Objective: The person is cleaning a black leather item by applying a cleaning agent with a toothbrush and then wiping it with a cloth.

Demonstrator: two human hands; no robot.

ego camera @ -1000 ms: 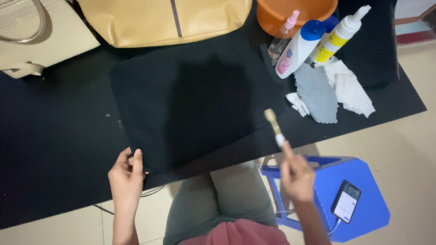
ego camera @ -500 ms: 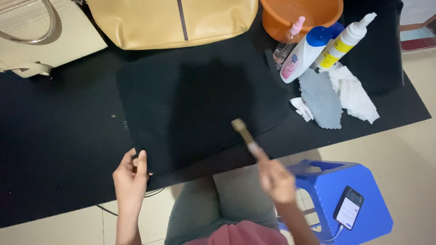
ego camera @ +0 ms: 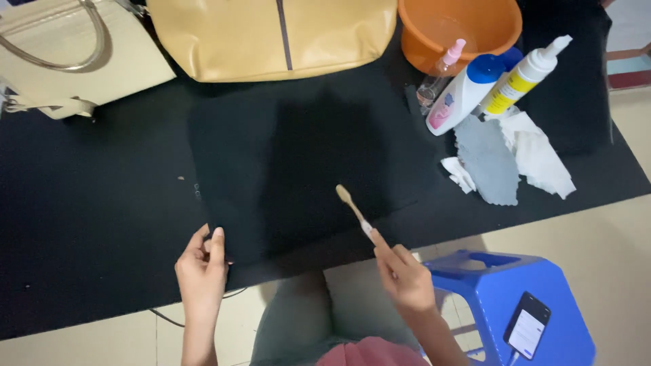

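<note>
The toothbrush (ego camera: 352, 207) is pinched in your right hand (ego camera: 405, 279), its head over the black bag (ego camera: 298, 169) lying flat on the counter (ego camera: 88, 224) (dark on dark); your left hand (ego camera: 202, 271) grips the bag's near corner. Bottles (ego camera: 468, 88) and cloths (ego camera: 505, 159) lie to the right.

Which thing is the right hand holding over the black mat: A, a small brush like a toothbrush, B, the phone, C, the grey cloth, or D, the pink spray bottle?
A: the right hand pinches the handle of a small brush, its bristled head out over the black mat.
</note>
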